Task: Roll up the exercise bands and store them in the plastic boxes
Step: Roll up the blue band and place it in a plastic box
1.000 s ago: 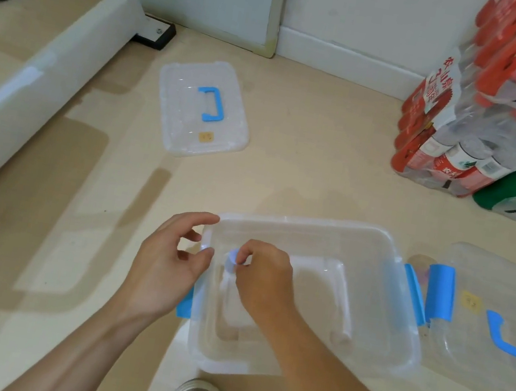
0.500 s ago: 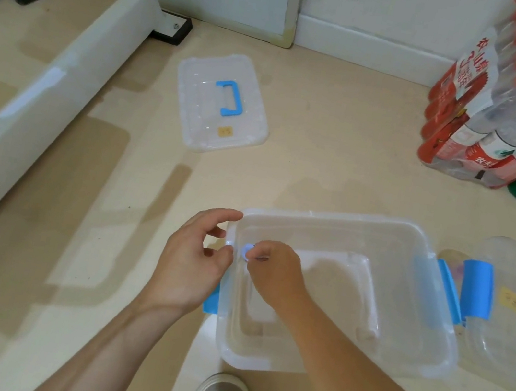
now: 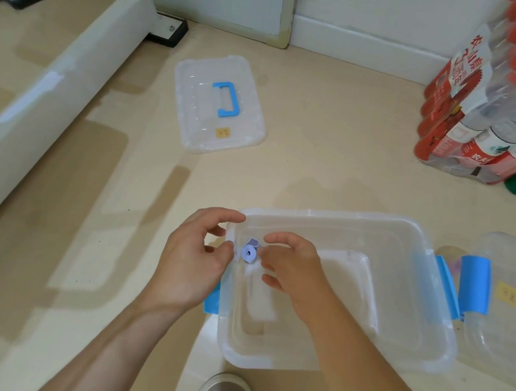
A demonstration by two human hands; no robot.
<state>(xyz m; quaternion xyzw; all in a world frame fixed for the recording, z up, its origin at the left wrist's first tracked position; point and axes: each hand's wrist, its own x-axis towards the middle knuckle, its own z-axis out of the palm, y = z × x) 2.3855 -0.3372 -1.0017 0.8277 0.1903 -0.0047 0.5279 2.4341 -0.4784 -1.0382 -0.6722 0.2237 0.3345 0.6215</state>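
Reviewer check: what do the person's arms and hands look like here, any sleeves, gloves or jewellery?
Both forearms are bare to the frame edge, no sleeves in view. The left hand and right hand wear no gloves, and no rings, watch or wristband show.

Beige floor (image 3: 326,145) lit with pale patches, white wall (image 3: 367,2) edged by baseboard (image 3: 360,47), white furniture frame (image 3: 46,85) positioned left.

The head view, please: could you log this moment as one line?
small lilac rolled band | between left hand and right hand | over open clear plastic box
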